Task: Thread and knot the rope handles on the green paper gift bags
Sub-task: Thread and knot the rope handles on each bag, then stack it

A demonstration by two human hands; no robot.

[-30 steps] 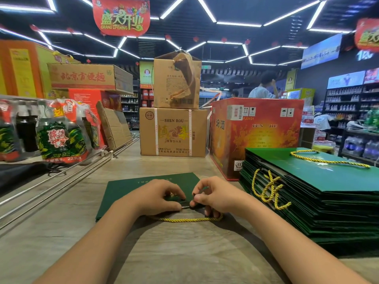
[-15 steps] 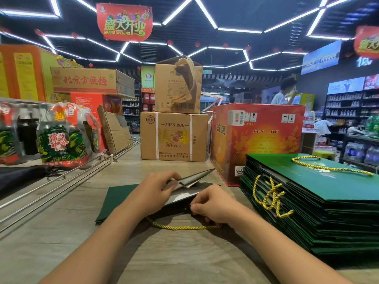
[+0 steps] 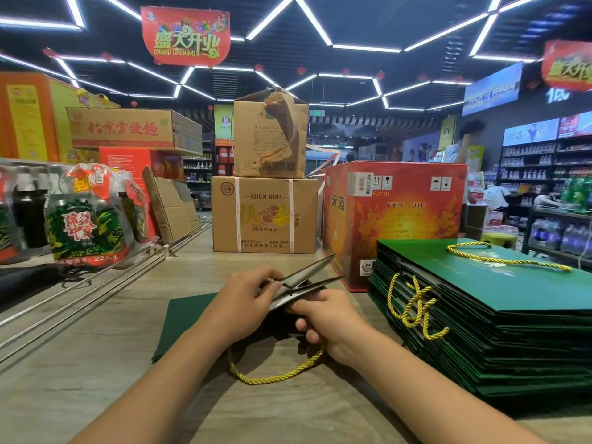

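Both hands work one green bag (image 3: 185,325): left hand (image 3: 246,296) pinches its mouth apart, right hand (image 3: 323,318) pinches the yellow rope (image 3: 275,374) inside, knotting judged next

Bright ceiling light strips (image 3: 365,48) glare overhead; soft shadows fall on the tabletop (image 3: 96,363); wide-angle edges bend and blur.

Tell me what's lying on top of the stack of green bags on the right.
One yellow rope handle lies across the top bag of the stack. More handles hang at its front edge; the lower bags' faces are covered.
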